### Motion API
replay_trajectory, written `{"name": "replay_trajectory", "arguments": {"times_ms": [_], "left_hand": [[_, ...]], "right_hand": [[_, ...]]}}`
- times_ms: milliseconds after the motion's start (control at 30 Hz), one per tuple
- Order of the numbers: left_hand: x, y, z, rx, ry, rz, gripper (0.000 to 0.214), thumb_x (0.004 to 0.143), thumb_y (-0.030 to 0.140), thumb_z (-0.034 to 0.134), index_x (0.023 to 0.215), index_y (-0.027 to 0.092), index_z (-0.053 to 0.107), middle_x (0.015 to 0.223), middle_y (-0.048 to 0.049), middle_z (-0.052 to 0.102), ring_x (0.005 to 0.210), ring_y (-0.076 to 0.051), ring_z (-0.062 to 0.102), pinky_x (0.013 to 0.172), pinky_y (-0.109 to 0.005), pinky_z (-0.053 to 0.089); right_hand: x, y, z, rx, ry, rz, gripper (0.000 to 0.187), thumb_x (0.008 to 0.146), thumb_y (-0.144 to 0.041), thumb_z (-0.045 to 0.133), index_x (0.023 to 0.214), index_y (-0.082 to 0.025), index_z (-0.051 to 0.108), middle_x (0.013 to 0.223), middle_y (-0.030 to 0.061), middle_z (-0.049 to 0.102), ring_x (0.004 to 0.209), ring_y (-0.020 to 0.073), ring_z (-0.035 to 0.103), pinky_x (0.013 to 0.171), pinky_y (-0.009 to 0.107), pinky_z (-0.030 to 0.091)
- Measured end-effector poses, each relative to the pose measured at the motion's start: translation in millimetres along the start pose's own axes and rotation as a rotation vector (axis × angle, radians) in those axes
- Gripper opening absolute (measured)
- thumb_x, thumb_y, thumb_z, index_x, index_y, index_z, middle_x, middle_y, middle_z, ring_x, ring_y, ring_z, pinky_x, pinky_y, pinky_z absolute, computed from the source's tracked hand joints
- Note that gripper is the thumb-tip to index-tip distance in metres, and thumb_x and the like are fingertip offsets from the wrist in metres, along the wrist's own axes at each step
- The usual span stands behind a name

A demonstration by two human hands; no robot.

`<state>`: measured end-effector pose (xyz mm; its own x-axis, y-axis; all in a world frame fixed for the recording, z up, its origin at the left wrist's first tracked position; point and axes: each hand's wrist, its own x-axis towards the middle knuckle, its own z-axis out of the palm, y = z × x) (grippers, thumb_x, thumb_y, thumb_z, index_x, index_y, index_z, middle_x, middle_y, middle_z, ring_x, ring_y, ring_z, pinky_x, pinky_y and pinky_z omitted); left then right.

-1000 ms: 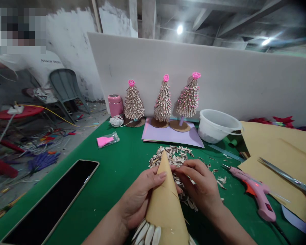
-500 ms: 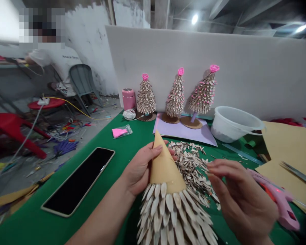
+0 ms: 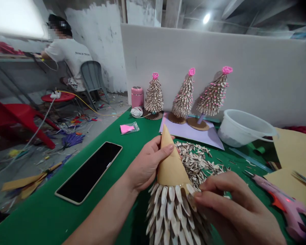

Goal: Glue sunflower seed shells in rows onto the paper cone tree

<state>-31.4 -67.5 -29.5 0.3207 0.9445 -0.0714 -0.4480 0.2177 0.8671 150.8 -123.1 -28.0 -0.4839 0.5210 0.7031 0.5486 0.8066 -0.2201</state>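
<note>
Paper cone (image 3: 171, 166): lower half shelled, upper half bare. Left hand (image 3: 146, 165) clamped near tip; right hand (image 3: 229, 204) pinches seed shell (image 3: 191, 190) onto top row, 5 o'clock side. Loose shells (image 3: 199, 162) remain at 1 o'clock.

Matt tan paper for the cone (image 3: 171, 163), smooth where bare; lower down, overlapping pale seed shells (image 3: 172, 211), dry and faintly ribbed; same husks loose in the pile (image 3: 199, 163); green table cover (image 3: 132, 143) of felt-like cloth, matt; glossy black glass on the phone (image 3: 89, 172); translucent white plastic bowl (image 3: 244, 127); shiny pink plastic glue gun (image 3: 283, 202); lilac paper sheet (image 3: 193, 134), matt.
</note>
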Motion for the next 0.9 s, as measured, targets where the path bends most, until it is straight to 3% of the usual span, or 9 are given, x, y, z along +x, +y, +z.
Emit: {"name": "replay_trajectory", "arguments": {"times_ms": [167,900], "left_hand": [[-3.3,2.3,2.8,0.067,-0.026,0.012,0.025,0.077,0.027,0.059,0.098,0.017,0.050,0.079,-0.0027,0.058,0.070,-0.012,0.055,0.064,-0.025,0.042],[-4.6,3.7,4.0,0.118,-0.036,-0.010,0.025,0.077,0.030,0.058,0.097,0.018,0.050,0.081,-0.0024,0.055,0.070,-0.012,0.052,0.064,-0.026,0.041]], "right_hand": [[-4.9,3.6,0.3,0.043,-0.100,-0.028,0.022,0.075,-0.009,0.059,0.093,-0.020,0.062,0.078,0.0023,0.060,0.068,0.0114,0.053,0.056,0.022,0.046],[-2.6,2.1,2.8,0.045,-0.155,-0.048,0.014,0.076,-0.012,0.058,0.087,-0.020,0.062,0.075,0.0019,0.061,0.063,0.0114,0.051,0.055,0.023,0.040]]}}
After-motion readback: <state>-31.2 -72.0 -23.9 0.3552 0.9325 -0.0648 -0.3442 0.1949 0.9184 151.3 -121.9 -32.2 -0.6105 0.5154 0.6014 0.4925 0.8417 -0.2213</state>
